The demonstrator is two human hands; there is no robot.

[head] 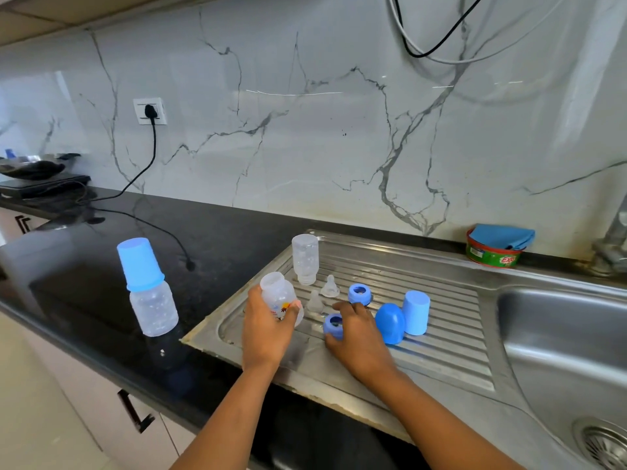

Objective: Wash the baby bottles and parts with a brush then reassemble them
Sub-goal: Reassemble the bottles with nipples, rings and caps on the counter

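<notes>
My left hand (pixel 268 327) grips a clear open bottle (pixel 279 293) with a printed picture, held upright over the steel drainboard (pixel 441 347). My right hand (pixel 356 334) holds a blue screw ring (pixel 333 325) on the drainboard. Just beyond it lie two clear teats (pixel 315 300) (pixel 329 286) and a second blue ring (pixel 359 294). Another clear bottle (pixel 305 257) stands upside down at the back. A rounded blue cap (pixel 390 323) and a light blue cup-shaped cap (pixel 415 312) stand to the right. An assembled bottle with a blue cap (pixel 149 286) stands on the black counter at left.
The sink basin (pixel 559 334) with its drain (pixel 604 442) is at the right, the tap (pixel 614 239) behind it. A green tub with a blue cloth (pixel 497 247) sits by the wall. A black cable (pixel 163 228) crosses the black counter (pixel 84 300) from a socket.
</notes>
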